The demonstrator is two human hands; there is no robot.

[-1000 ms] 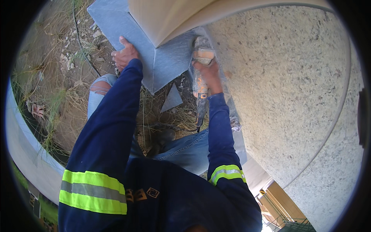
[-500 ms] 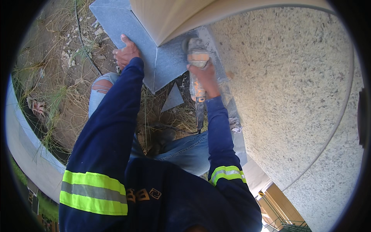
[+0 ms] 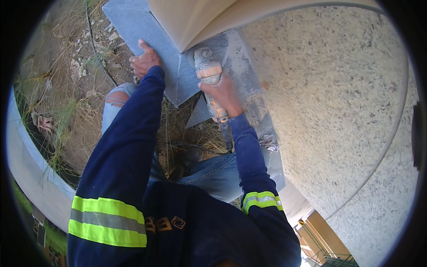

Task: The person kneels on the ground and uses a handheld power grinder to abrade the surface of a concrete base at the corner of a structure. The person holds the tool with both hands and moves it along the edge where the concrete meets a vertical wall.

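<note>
My left hand (image 3: 146, 61) lies at the left edge of a blue-grey stone slab (image 3: 167, 38). Its thumb is on top and its fingers curl over the edge. My right hand (image 3: 226, 94) is wrapped round the body of a dusty orange and grey angle grinder (image 3: 207, 66). The grinder's head rests over the slab, just right of the joint line below the wall corner. Its disc shows only in part at the head's left side. A triangular stone offcut (image 3: 199, 113) lies on the ground, partly hidden by the grinder.
A beige wall corner (image 3: 178, 22) juts over the slab. To the right stands a large speckled stone surface (image 3: 329, 98). Dry grass, soil and rubble (image 3: 80, 66) spread at the left, crossed by a black cable (image 3: 95, 53). A crumpled scrap (image 3: 269, 142) lies near my right forearm.
My right hand has moved the grinder left and slightly nearer across the slab, toward the joint line. It now covers part of the triangular offcut. My left hand has stayed in place.
</note>
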